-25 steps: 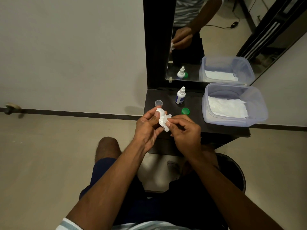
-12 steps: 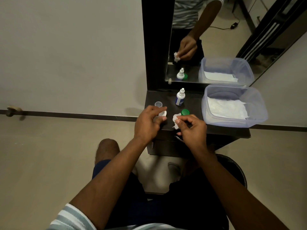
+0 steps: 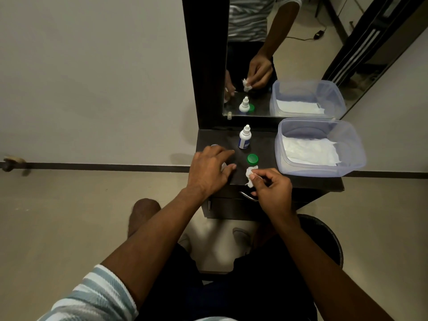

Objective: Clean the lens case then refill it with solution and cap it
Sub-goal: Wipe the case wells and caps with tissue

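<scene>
My left hand point(image 3: 209, 171) rests on the dark shelf point(image 3: 268, 147) and covers the white lens case point(image 3: 223, 166); only a small white edge shows under the fingers. My right hand point(image 3: 273, 193) pinches a crumpled white tissue point(image 3: 250, 175) just above the shelf's front edge. A green cap point(image 3: 252, 159) lies on the shelf between the hands. Behind it stands a small white solution bottle point(image 3: 244, 138) with a blue label and no cap on. A clear cap point(image 3: 214, 145) peeks out behind my left hand.
A clear plastic tub point(image 3: 347, 144) with white tissues inside fills the right side of the shelf. A mirror point(image 3: 289, 54) rises behind and reflects the hands. A drawer handle point(image 3: 247, 196) sits below the shelf's front. A black bin point(image 3: 328, 237) stands on the floor.
Both hands came apart and moved down to the shelf. My left hand brought the lens case down onto the shelf; my right hand kept the tissue and moved right.
</scene>
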